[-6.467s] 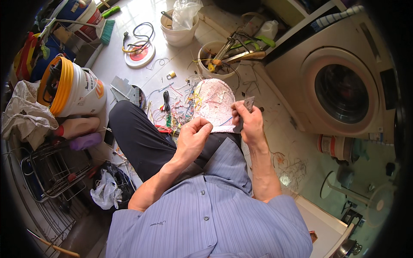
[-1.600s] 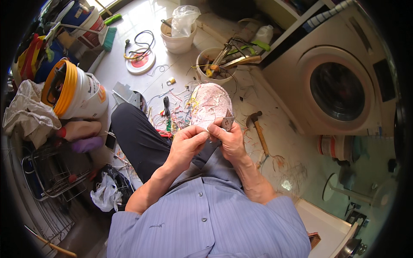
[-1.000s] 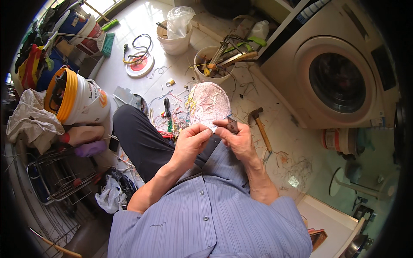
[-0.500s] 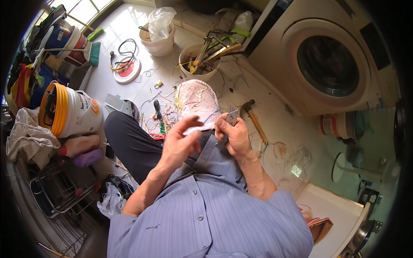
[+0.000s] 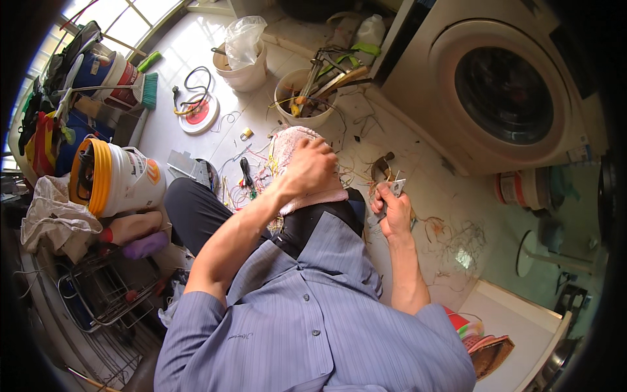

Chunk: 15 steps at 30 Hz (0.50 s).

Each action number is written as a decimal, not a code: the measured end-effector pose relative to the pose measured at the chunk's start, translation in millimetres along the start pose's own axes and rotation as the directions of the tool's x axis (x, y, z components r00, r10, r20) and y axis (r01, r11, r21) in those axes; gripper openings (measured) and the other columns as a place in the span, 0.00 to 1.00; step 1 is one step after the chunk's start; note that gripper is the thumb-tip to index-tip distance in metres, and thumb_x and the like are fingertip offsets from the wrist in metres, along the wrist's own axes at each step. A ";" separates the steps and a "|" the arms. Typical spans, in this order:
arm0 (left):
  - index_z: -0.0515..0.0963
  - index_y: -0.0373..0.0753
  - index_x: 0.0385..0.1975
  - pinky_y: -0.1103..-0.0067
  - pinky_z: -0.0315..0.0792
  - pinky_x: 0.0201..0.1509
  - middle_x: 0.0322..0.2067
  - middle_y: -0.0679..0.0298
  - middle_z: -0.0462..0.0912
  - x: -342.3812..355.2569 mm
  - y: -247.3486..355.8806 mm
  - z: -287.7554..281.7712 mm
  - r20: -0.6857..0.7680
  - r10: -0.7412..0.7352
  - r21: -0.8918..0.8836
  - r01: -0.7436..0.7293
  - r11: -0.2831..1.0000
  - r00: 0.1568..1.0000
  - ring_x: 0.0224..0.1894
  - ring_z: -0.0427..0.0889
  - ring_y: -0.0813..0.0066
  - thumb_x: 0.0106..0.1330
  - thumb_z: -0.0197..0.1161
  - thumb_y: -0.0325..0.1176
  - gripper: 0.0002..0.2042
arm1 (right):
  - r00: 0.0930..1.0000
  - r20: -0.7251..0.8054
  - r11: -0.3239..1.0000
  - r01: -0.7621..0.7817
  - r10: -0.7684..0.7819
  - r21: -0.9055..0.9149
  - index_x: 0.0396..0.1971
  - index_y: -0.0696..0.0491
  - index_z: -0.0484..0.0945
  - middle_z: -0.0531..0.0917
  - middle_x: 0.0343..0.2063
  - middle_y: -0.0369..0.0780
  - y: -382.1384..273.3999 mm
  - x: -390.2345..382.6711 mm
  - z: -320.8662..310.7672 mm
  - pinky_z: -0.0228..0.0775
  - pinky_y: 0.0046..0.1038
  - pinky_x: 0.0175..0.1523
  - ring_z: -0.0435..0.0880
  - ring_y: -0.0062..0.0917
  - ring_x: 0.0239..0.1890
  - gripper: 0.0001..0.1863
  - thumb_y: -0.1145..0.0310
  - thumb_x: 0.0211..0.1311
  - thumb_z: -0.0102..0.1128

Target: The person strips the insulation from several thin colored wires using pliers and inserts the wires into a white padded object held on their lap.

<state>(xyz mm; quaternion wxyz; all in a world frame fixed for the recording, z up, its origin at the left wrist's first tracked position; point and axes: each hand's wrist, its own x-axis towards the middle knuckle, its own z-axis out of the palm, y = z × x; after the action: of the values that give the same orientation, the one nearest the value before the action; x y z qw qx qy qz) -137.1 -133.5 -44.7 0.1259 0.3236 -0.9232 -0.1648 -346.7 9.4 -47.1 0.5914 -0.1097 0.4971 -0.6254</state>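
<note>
Pink cloth (image 5: 295, 145) under gripping left hand (image 5: 311, 168); right hand (image 5: 390, 210) clasps pliers (image 5: 392, 193), hammer (image 5: 381, 168) and wires (image 5: 251, 173) nearby.

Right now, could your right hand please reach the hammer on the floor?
Probably yes: the hammer lies just beyond the right hand with nothing between, though that hand already grips a small metal tool.

A pale tiled floor (image 5: 196, 78) carries everything; at upper centre stand two white buckets, one with a plastic bag (image 5: 240, 65), one full of tools (image 5: 307, 98); a red-and-white disc (image 5: 198, 112) lies left of them; loose coloured wires (image 5: 251, 179) strew the middle; a yellow-rimmed bucket (image 5: 111, 176) lies at left; a hammer (image 5: 382, 166) right of centre.
</note>
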 end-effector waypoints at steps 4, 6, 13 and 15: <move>0.79 0.35 0.36 0.64 0.69 0.56 0.36 0.54 0.80 -45.5 -29.7 -14.1 -0.213 -0.019 -0.073 0.004 0.997 0.977 0.50 0.77 0.57 0.53 0.60 0.28 0.11 | 0.984 -0.180 0.998 -0.018 0.008 -0.057 0.33 0.53 0.74 0.74 0.23 0.33 13.4 -5.9 -46.2 0.61 0.21 0.23 0.69 0.16 0.19 0.09 0.70 0.62 0.68; 0.78 0.34 0.35 0.62 0.73 0.49 0.35 0.52 0.80 -110.4 -45.1 -1.6 0.036 -0.208 0.048 0.207 0.977 0.977 0.45 0.79 0.55 0.54 0.58 0.26 0.09 | 0.970 -0.242 0.994 -0.030 0.003 -0.109 0.32 0.53 0.74 0.73 0.21 0.32 29.4 -2.0 -77.9 0.61 0.21 0.22 0.69 0.16 0.19 0.08 0.71 0.62 0.66; 0.79 0.35 0.40 0.63 0.74 0.51 0.40 0.51 0.81 -112.9 -24.8 -52.0 0.265 -0.402 0.222 0.350 0.910 0.877 0.47 0.80 0.55 0.62 0.58 0.29 0.10 | 0.944 -0.327 0.960 -0.136 0.051 -0.243 0.27 0.53 0.74 0.74 0.20 0.33 62.4 3.1 -132.2 0.61 0.22 0.21 0.70 0.17 0.18 0.08 0.71 0.62 0.66; 0.75 0.38 0.45 0.64 0.72 0.54 0.47 0.55 0.78 -64.0 1.8 -63.8 -0.177 -0.142 0.049 0.153 0.987 0.974 0.50 0.77 0.54 0.60 0.63 0.28 0.13 | 0.943 -0.330 0.961 -0.132 0.046 -0.243 0.27 0.52 0.73 0.74 0.20 0.33 61.3 5.8 -134.1 0.60 0.22 0.21 0.70 0.16 0.18 0.09 0.71 0.62 0.65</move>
<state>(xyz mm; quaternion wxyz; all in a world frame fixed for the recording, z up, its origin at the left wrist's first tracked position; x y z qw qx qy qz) -67.9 -105.4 6.3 0.1827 0.4079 -0.8870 -0.1162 -406.8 82.3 -160.4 0.5109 -0.0607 0.6691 -0.5362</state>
